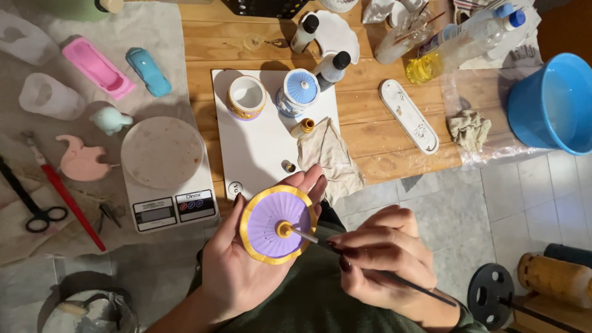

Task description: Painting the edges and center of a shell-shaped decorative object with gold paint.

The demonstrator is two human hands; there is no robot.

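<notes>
Head view is showing the left hand point(246, 259) lying palm up with its fingers spread open and curling loosely under a round purple lid point(277, 224), which is resting flat across the palm and fingertips. The lid is showing fluted ridges, a yellow-gold rim and a small gold knob point(284, 229) at its centre. The right hand point(382, 262) is sitting just beside the lid with its fingers closed in a pinch on a thin paintbrush point(370, 265); the brush tip is touching the gold knob, while the dark handle is trailing away toward the lower right. Both hands are being held over the person's lap, just in front of the near edge of a white board point(259, 148) lying on a wooden table point(382, 129). On the board are standing a white jar with a gold band point(246, 97) and a blue and white fluted lidded jar point(298, 92), side by side, with a small gold-capped bottle point(303, 127) near them and a crumpled cloth point(330, 154) overlapping the board's right edge. To the left of the board a kitchen scale point(168, 185) with a round plate is sitting on a grey sheet, with a pink mould point(97, 66), a blue mould point(148, 71) and a pair of scissors point(31, 206) farther left. A blue basin point(552, 102) is standing at the far right
</notes>
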